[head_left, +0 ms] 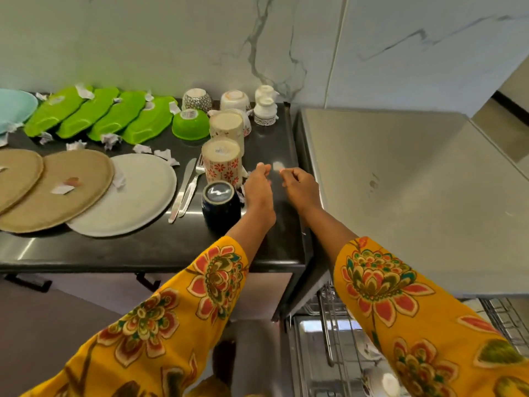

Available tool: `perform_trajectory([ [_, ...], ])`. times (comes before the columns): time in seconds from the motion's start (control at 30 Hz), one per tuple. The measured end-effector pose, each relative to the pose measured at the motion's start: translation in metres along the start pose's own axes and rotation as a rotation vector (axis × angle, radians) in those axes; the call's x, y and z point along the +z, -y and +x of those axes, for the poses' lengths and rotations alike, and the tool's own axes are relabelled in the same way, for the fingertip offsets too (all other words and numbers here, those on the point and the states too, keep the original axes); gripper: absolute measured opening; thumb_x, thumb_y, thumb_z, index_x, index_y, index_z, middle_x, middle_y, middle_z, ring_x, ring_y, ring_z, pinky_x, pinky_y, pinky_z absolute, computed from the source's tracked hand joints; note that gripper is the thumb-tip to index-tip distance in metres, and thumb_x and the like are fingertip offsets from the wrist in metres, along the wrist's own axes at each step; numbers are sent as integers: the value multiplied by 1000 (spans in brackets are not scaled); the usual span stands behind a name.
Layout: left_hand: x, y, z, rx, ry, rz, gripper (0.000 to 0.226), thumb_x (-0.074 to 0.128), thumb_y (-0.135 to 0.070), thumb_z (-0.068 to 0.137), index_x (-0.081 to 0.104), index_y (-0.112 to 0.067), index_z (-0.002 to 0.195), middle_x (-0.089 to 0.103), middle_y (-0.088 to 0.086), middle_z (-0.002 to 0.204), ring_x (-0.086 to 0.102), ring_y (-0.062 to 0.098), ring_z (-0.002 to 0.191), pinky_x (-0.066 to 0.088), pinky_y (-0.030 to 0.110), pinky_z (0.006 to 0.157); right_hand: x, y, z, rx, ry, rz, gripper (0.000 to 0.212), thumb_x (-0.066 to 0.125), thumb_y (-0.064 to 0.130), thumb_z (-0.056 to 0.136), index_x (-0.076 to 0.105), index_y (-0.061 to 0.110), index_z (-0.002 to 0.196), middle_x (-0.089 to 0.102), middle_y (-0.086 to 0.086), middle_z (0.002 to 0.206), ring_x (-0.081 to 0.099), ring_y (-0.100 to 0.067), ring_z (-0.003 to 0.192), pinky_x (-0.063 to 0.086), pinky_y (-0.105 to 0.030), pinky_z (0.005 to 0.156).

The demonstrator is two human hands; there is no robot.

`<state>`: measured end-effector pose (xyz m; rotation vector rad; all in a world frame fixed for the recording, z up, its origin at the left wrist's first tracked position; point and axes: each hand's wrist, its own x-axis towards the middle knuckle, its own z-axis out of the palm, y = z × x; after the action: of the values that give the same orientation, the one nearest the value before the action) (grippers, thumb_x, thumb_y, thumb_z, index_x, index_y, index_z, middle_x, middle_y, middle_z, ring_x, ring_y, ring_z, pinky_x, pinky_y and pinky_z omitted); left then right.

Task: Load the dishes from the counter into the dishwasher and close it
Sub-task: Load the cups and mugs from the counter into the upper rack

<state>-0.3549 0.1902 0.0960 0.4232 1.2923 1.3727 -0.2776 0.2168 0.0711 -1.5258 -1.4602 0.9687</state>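
Over the right end of the black counter (143, 247) both hands are stretched out, side by side, above a bare shiny patch. Left hand (259, 190) sits just right of the dark blue mug (220, 204), fingers curled in with the tips pinched together, and I honestly can't tell if there's anything between them. Right hand (302, 186) is the same deal, loosely curled, nothing I can make out in it. None of the dishes are being held, they're all on the counter: the blue mug is upside down near the front, two tall flowery cups (221, 161) are upside down right behind it, a knife (183, 187) and fork (193, 184) lie next to each other between the mug and a white plate (128, 196). Two tan plates (57, 190) overlap to the left of that. Further back there's a row of four green trays (97, 114), a green bowl (190, 124), a pale blue plate (14, 106) at the far left edge, and some small white cups (264, 106) by the wall. Crumpled paper scraps (110, 140) are scattered all around. Dishwasher (386, 181) is just right of the counter, open at the bottom with the wire rack (329, 325) showing under the right sleeve (400, 296).
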Motion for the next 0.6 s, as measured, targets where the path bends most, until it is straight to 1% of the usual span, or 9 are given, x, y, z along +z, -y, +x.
perform_trajectory([
  [0.13, 10, -18, 37, -29, 4, 18, 37, 42, -28, 98, 56, -11, 127, 55, -1, 128, 47, 13, 120, 34, 26, 95, 11, 3, 41, 45, -14, -4, 23, 49, 33, 95, 62, 16, 87, 56, 6, 73, 53, -13, 77, 42, -27, 71],
  [0.23, 20, -35, 66, -39, 0, 27, 33, 43, -27, 98, 59, -9, 121, 56, -5, 106, 49, 8, 98, 31, 23, 81, 21, 6, 73, 89, -32, 15, 25, 49, 35, 94, 63, 14, 90, 57, 4, 74, 54, -16, 79, 43, -32, 75],
  [0.3, 29, -52, 82, -42, 2, 54, 32, 42, -29, 99, 58, -10, 119, 52, -6, 97, 45, 6, 88, 31, 22, 77, 28, 12, 94, 113, -39, 31, 28, 50, 36, 93, 65, 12, 95, 59, 1, 80, 56, -17, 83, 45, -33, 78],
  [0.33, 33, -59, 90, -41, 6, 66, 29, 41, -29, 99, 59, -12, 115, 51, -7, 94, 44, 7, 86, 31, 22, 74, 31, 14, 107, 124, -36, 39, 28, 51, 37, 93, 64, 13, 98, 60, 1, 84, 56, -17, 86, 46, -34, 81],
  [0.4, 42, -74, 107, -40, 6, 75, 19, 41, -26, 98, 57, -16, 92, 49, -6, 82, 47, 11, 83, 34, 24, 64, 38, 20, 131, 149, -10, 63, 32, 51, 40, 92, 62, 16, 109, 63, -1, 98, 58, -19, 96, 47, -37, 87],
  [0.43, 45, -80, 115, -32, 4, 58, 20, 41, -24, 98, 53, -18, 84, 49, -5, 78, 48, 13, 81, 35, 23, 62, 41, 22, 143, 166, 9, 74, 36, 51, 42, 91, 59, 16, 115, 62, -4, 108, 57, -22, 102, 46, -38, 91],
  [0.5, 52, -92, 127, -30, -18, 17, 17, 41, -23, 98, 53, -19, 87, 53, -4, 80, 50, 13, 79, 37, 23, 64, 46, 28, 165, 191, 44, 88, 40, 50, 41, 91, 52, 17, 123, 58, -5, 122, 55, -24, 112, 44, -43, 98],
  [0.53, 54, -96, 133, -25, -30, -10, 14, 41, -23, 98, 54, -20, 92, 55, -2, 85, 52, 13, 83, 39, 24, 69, 48, 30, 174, 185, 61, 95, 39, 50, 39, 92, 49, 19, 125, 56, -5, 125, 54, -24, 113, 44, -45, 101],
  [0.6, 60, -101, 140, -14, -33, -50, 14, 40, -24, 100, 53, -20, 97, 57, 2, 95, 53, 19, 93, 42, 30, 85, 52, 33, 194, 191, 76, 102, 51, 51, 36, 93, 38, 16, 139, 49, -7, 136, 49, -25, 122, 41, -46, 104],
])
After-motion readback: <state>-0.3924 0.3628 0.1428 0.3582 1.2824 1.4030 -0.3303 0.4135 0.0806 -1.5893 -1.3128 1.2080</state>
